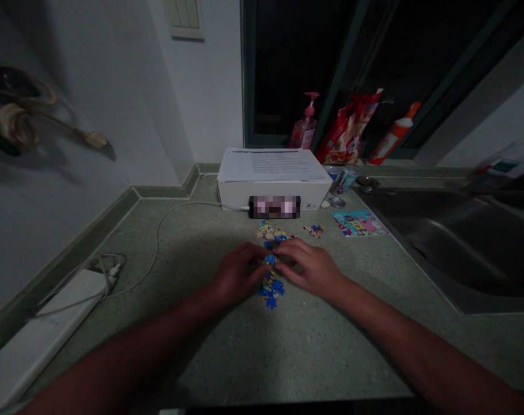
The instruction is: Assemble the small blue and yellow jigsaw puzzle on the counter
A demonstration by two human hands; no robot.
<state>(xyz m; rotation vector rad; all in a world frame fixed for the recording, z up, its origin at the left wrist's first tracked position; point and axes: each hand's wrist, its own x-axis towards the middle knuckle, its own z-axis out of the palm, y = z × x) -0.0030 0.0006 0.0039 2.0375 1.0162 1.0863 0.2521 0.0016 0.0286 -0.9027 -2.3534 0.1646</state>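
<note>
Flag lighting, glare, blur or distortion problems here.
Head view: dim, window near black, soft shadow on the counter beside the left hand. Head view: faint sheen in the sink, phone screen pixelated. Head view: puzzle pieces soft, outlines hard to separate; edges look stretched.

Jigsaw pieces (pixel 271 301), blue, yellow, beige; loosely clustered on greenish counter (pixel 287 363).

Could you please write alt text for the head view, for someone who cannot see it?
A person's left hand and right hand meet at a blue puzzle piece, among more pieces on a green counter. Behind are a phone and a white box, with a card and a sink to the right.
</note>
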